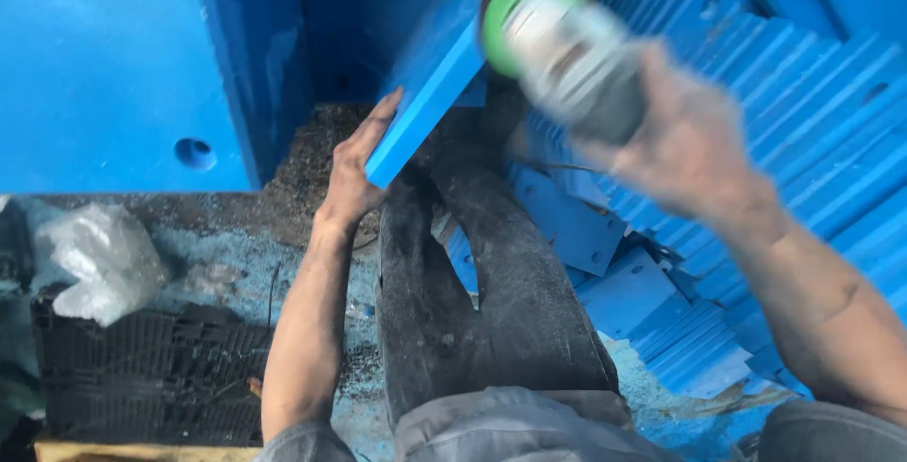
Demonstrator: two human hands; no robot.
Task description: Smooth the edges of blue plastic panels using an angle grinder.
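Note:
My left hand (354, 174) grips the lower end of a long blue plastic bar (430, 84) that slants up to the right. My right hand (685, 145) holds a grey power tool (586, 60), blurred by motion, with a round green-rimmed disc (520, 4) at its end, close to the bar's upper part. A dark curved support (510, 301) lies below the bar, running toward my grey-clothed knees.
A big blue block (113, 65) with a round hole fills the upper left. Many stacked blue bars (803, 112) lie at right. A crumpled clear plastic bag (94, 259) rests on a black crate (142, 377). Blue shavings cover the floor (236, 245).

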